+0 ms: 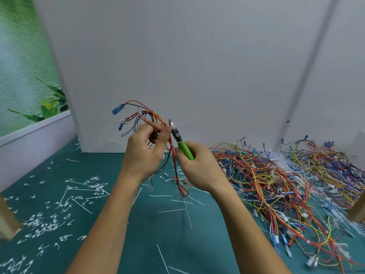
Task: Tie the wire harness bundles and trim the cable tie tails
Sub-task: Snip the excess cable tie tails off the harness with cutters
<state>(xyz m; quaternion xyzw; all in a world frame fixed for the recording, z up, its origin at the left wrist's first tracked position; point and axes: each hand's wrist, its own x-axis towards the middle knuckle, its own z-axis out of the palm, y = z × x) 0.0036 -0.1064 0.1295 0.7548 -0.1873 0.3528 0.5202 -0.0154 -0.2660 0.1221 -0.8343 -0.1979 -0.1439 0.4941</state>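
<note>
Two bare forearms rise from the near edge of the table, which is covered in teal. Between them, straight white tie tails lie scattered. Towards the near left corner lies a thick litter of short curled white clippings. A blurred brown object stands at the left edge and another at the right edge.

Held up over the middle of the table, the left hand has its fingers curled round a wire harness bundle, with the thumb laid against the wires. Red, yellow and black wires fan out above the fist and end in blue and clear terminals. Other strands hang down between the two hands to the table.

Just beside it, the right hand grips the green handles of a pair of cutters. The blades point up and sit against the bundle beside the left thumb. A thin white cable tie tail sticks out to the right from the blades; whether they have closed on it cannot be told.

Along the right side, from the near edge to the far one, sprawls a large pile of harnesses in many colours. A bunch of white cable ties lies on it near the far edge. Behind the table stands a white panel, and to the far left is a picture of green leaves.
</note>
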